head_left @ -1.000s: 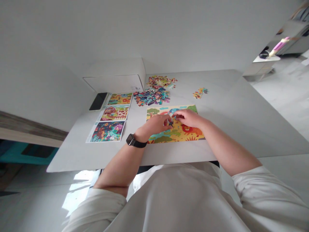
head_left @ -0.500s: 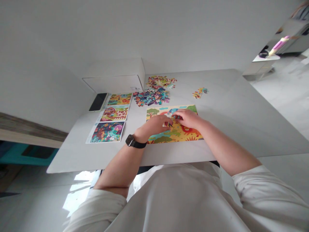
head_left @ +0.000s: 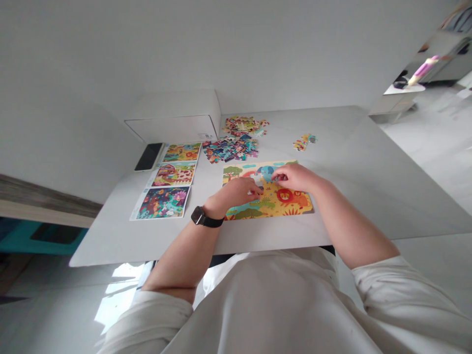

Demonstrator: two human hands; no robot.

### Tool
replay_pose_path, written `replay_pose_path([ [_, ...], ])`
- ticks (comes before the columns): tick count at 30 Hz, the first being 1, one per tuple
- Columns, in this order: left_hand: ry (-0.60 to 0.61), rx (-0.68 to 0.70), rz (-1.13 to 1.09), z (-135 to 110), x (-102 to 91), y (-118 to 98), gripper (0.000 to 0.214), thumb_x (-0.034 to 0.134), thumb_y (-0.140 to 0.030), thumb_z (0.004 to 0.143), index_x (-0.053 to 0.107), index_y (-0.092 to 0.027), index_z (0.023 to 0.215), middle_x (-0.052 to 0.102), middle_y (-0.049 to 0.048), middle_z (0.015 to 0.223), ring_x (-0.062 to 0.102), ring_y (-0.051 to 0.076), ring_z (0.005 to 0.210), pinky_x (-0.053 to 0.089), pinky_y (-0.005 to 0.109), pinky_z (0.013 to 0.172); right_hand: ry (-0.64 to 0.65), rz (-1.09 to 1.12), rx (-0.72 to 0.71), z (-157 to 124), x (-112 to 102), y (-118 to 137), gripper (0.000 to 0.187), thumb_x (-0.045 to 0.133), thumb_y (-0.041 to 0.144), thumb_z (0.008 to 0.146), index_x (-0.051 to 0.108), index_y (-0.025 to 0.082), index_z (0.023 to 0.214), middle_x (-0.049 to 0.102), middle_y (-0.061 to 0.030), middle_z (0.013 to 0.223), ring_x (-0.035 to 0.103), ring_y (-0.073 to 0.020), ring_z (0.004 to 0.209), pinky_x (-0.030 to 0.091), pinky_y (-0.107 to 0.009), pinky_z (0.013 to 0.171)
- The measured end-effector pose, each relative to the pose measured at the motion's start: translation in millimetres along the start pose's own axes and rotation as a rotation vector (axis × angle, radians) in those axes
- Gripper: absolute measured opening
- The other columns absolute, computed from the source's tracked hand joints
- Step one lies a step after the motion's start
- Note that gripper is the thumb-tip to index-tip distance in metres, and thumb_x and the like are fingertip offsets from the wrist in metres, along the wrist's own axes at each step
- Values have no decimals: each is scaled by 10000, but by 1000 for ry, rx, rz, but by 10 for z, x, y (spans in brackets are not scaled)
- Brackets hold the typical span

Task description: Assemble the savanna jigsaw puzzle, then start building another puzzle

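a white table (head_left: 354, 196) is seen from above, with a white box (head_left: 173, 115) standing at its far edge, towards the left, and a black phone (head_left: 148, 156) lying just beside the box. three printed picture sheets (head_left: 173, 173) are lined up along the left. a partly assembled jigsaw puzzle (head_left: 267, 189) is laid near the table's near edge, right of the sheets. loose puzzle pieces (head_left: 230, 150) are heaped beyond it, and a smaller cluster (head_left: 304, 142) lies apart to the far right. the left hand (head_left: 236, 192), with a black-strapped smartwatch (head_left: 199, 216) on its wrist, and the right hand (head_left: 293, 178) are held close together over the puzzle. the fingers (head_left: 257, 190) of both are curled down at it; whether a piece is gripped cannot be told.
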State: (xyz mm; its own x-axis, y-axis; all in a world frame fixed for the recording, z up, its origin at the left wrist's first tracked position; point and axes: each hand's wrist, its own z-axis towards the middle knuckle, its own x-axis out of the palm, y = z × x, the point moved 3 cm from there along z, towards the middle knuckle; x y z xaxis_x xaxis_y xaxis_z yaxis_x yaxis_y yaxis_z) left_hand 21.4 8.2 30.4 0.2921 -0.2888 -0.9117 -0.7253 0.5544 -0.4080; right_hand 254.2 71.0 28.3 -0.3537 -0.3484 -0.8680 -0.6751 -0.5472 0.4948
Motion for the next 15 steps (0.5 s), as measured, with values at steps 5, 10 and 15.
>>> replay_pose_path([
  [5,11,1,21,-9,-18,-30,245,705,-304,1004,892,-264,1156,829,69,1068,744,223,953,530,310,903,143,-74,57,-25,45,74,308,851,200,851,851,245,1156,838,-31,947,699,-195,784,437,-297,708],
  [10,14,-9,14,-8,-14,-16,269,695,-302,1010,892,-246,1184,826,80,1079,744,221,929,525,309,875,158,-217,79,-30,56,152,234,854,230,877,844,242,1110,835,-65,983,722,-234,853,437,-317,714],
  [15,10,6,4,-2,9,19,270,668,-296,1016,896,-275,1159,822,66,1074,749,216,934,518,299,858,125,-383,51,-116,77,379,109,814,208,905,851,238,1004,835,-144,1113,764,-316,995,518,-370,805],
])
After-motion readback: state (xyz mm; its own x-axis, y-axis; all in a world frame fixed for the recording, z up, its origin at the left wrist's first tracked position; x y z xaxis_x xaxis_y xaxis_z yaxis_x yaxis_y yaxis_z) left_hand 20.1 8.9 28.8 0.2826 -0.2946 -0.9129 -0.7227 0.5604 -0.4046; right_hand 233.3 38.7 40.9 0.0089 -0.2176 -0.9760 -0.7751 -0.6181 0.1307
